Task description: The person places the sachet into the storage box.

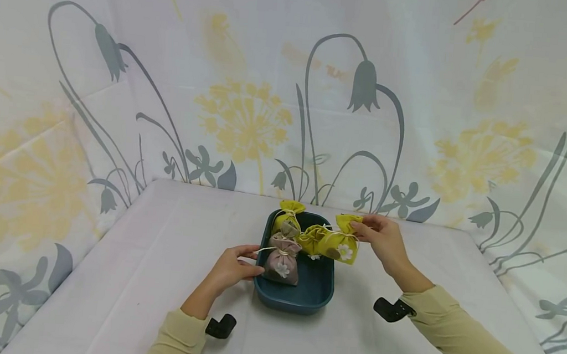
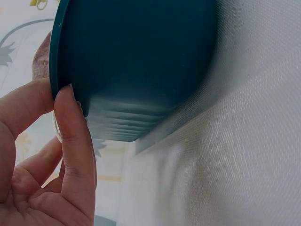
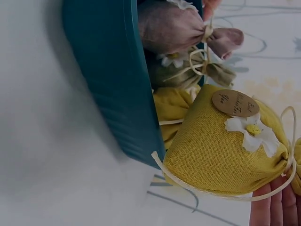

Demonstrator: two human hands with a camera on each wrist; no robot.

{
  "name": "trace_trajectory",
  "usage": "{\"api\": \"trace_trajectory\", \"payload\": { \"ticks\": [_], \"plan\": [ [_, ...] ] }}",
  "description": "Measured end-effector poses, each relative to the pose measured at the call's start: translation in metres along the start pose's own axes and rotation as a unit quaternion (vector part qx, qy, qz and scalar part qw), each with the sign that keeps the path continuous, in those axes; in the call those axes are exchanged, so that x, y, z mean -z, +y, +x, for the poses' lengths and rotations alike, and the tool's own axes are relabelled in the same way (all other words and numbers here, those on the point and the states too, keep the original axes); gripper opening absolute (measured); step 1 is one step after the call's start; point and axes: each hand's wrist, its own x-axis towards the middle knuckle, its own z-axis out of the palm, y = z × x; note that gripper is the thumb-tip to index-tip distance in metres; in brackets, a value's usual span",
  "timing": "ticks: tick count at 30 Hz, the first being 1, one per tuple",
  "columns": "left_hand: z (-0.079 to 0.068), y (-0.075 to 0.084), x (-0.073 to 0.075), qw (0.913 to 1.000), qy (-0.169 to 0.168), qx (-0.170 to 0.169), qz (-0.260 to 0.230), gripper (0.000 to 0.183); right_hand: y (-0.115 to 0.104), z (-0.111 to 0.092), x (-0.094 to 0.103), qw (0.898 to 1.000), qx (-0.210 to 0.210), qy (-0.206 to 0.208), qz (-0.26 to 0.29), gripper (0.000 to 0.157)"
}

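Observation:
A dark teal plastic bin [image 1: 293,303] stands on the white-covered table. Thumb and fingers of my left hand [image 1: 228,267] pinch its left rim, as the left wrist view shows close up on the bin wall [image 2: 136,52]. My right hand [image 1: 385,240] grips a yellow drawstring pouch [image 1: 340,249] by its gathered neck, over the bin's right rim. That yellow pouch [image 3: 211,146] bears a white flower and a round brown tag. Inside the bin sit a pinkish pouch [image 1: 274,268], a grey-green pouch [image 3: 174,75] and yellow pouches [image 1: 311,237], partly hiding each other.
White cloth covers the table [image 1: 178,241], and a flower-printed curtain [image 1: 248,113] hangs behind and along both sides. Black wrist cameras [image 1: 220,326] sit on both forearms below the sleeves.

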Motion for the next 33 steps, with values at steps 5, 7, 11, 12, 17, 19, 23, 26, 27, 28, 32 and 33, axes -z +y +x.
{"api": "trace_trajectory", "payload": {
  "ticks": [5,7,11,12,17,19,23,26,27,28,32,33],
  "plan": [
    [0.000,0.000,0.000,1.0000,-0.005,-0.006,-0.002,0.057,-0.003,0.002,-0.010,1.000,0.003,-0.028,0.010,0.030],
    [0.000,0.000,0.001,1.0000,-0.005,-0.006,-0.004,0.057,-0.003,0.003,-0.013,0.999,0.003,-0.039,0.011,0.028],
    [-0.001,0.000,0.001,0.9999,-0.007,-0.009,-0.009,0.057,-0.004,0.004,-0.022,0.998,-0.003,-0.056,0.017,0.028],
    [-0.001,0.000,0.001,0.9999,-0.007,-0.011,-0.009,0.057,-0.005,0.004,-0.024,0.998,-0.006,-0.059,0.020,0.028],
    [0.000,-0.001,0.001,0.9998,-0.007,-0.011,-0.012,0.057,-0.004,0.003,-0.033,0.997,-0.024,-0.072,0.020,0.028],
    [0.000,-0.001,0.000,0.9999,-0.004,-0.005,-0.013,0.057,-0.002,0.002,-0.036,0.997,-0.030,-0.074,0.017,0.028],
    [0.001,-0.001,0.000,0.9999,-0.003,-0.008,-0.009,0.057,0.004,0.000,-0.039,0.996,-0.031,-0.079,0.011,0.027],
    [0.001,-0.001,0.000,0.9999,-0.003,-0.009,-0.009,0.057,0.009,-0.001,-0.041,0.996,-0.031,-0.085,0.002,0.026],
    [0.000,-0.001,0.000,0.9999,-0.003,-0.009,-0.009,0.057,0.010,-0.001,-0.042,0.996,-0.033,-0.086,-0.003,0.026],
    [0.001,-0.001,0.000,0.9999,-0.003,-0.008,-0.009,0.057,0.011,-0.001,-0.043,0.996,-0.035,-0.087,-0.008,0.026],
    [0.000,0.000,0.000,0.9999,-0.003,-0.008,-0.010,0.057,0.015,-0.001,-0.048,0.995,-0.045,-0.090,-0.025,0.024],
    [0.000,-0.001,0.000,0.9999,-0.003,-0.008,-0.010,0.057,0.016,-0.002,-0.049,0.994,-0.047,-0.091,-0.029,0.023]
  ]
}}
